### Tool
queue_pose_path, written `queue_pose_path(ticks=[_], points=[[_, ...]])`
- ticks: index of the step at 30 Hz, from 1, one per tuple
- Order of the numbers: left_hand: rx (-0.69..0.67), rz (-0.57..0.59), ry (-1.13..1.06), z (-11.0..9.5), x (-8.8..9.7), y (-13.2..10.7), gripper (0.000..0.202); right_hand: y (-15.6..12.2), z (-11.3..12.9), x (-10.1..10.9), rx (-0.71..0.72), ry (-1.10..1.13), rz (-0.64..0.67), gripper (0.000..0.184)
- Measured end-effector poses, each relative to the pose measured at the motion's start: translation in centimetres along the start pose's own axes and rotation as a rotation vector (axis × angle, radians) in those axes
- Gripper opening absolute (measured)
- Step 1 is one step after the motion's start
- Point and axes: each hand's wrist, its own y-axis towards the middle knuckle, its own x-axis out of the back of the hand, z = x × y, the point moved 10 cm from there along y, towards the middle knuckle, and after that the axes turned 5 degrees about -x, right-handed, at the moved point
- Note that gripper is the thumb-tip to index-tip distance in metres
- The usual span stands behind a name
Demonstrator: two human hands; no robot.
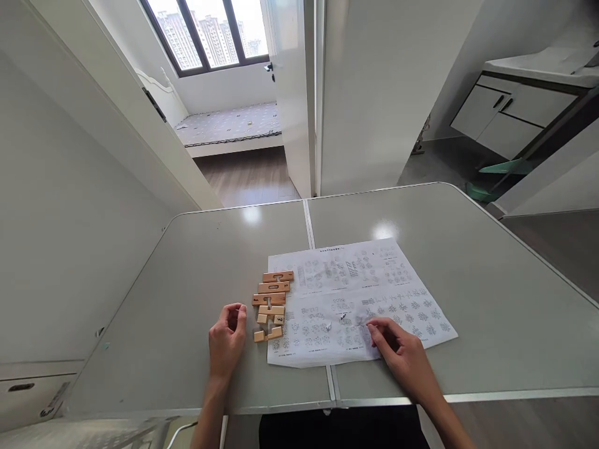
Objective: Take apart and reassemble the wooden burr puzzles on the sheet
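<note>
Six wooden blocks would be too exact; several notched wooden puzzle pieces [271, 299] lie in a column along the left edge of a large printed sheet [318, 350]. The darker upper ones have slots, and some carry numerals. At the bottom of the column, the pale pieces [268, 335] have square notches. My left hand [228, 337] rests on the table just left of them, fingers curled in and thumb against them, nothing visible inside. Over the sheet's lower right edge lies my right hand [397, 349], its fingers curled and its fingertips on the paper.
The grey folding table [496, 299] has a metal seam [308, 224] running under the sheet. Two small scraps [343, 316] lie on the sheet. Behind the table are a white door [292, 93] and a bed [229, 123]; a white cabinet [510, 109] stands at the right.
</note>
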Motion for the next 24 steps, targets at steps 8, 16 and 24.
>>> queue_pose_path(ticks=[8, 16, 24], points=[[-0.004, -0.001, 0.002, -0.11, 0.07, 0.05, 0.035, 0.05, 0.06, -0.09, 0.003, 0.003, 0.0, 0.045], [0.002, 0.004, 0.004, 0.48, -0.15, -0.01, 0.036, 0.0, -0.19, -0.13, 0.001, 0.009, 0.009, 0.04], [-0.012, 0.004, 0.01, 0.12, -0.09, 0.04, 0.036, -0.02, 0.17, -0.07, -0.004, 0.015, 0.005, 0.041]])
